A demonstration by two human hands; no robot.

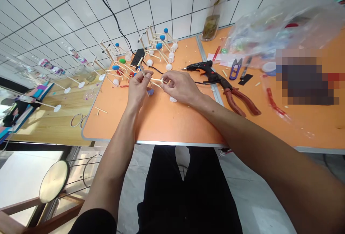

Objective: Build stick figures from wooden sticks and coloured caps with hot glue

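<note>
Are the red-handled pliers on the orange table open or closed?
Open: the handles of the red-handled pliers spread apart in a wide V on the orange table.

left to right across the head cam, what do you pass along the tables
disc-footed wooden stick → left hand → right hand → hot glue gun → red-handled pliers
</note>
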